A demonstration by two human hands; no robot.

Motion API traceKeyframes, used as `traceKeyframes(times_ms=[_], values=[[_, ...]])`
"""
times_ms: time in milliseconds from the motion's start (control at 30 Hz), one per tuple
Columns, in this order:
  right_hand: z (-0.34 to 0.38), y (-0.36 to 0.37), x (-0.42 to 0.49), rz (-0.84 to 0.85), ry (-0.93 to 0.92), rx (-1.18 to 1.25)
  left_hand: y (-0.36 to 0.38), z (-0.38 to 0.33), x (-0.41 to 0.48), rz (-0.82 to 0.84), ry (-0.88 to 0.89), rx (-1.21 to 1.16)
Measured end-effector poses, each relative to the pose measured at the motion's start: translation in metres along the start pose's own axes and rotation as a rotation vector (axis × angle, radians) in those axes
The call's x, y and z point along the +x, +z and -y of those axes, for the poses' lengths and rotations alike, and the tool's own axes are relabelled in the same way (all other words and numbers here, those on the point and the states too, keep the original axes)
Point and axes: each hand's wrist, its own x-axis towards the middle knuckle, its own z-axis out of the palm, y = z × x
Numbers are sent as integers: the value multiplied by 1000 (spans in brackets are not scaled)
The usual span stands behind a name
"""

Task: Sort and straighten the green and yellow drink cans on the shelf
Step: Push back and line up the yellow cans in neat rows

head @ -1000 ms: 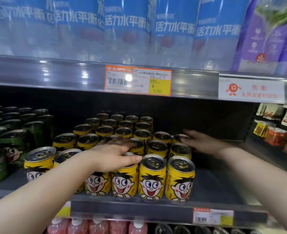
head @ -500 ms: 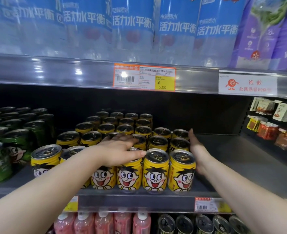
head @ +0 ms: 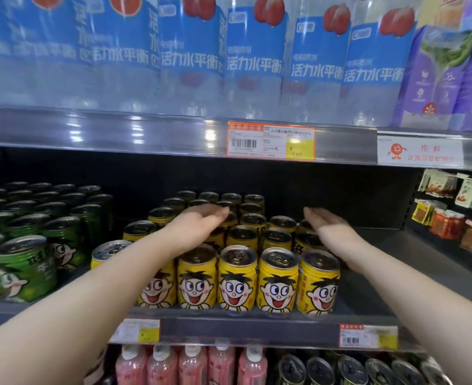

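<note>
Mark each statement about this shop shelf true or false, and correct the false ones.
1. The green cans stand left of the yellow cans. True.
2. The left hand grips a green can. False: it reaches over the yellow cans, fingers straight, holding nothing.
3. The right hand reaches in along the right side of the yellow cans, fingers straight. True.
4. The upper shelf holds red cans. False: it holds blue-labelled bottles.
</note>
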Motion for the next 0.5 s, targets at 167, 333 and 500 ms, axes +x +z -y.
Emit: traceKeyframes(times_ms=[167,333,500], values=[[45,38,-41,288,-420,-514,-50,41,-22,-40,46,215],[68,87,-61,431,-616,-663,-87,87,-53,-137,20,374],[82,122,-62,343,-614,-768,-87,126,-68,-68,-6,372]])
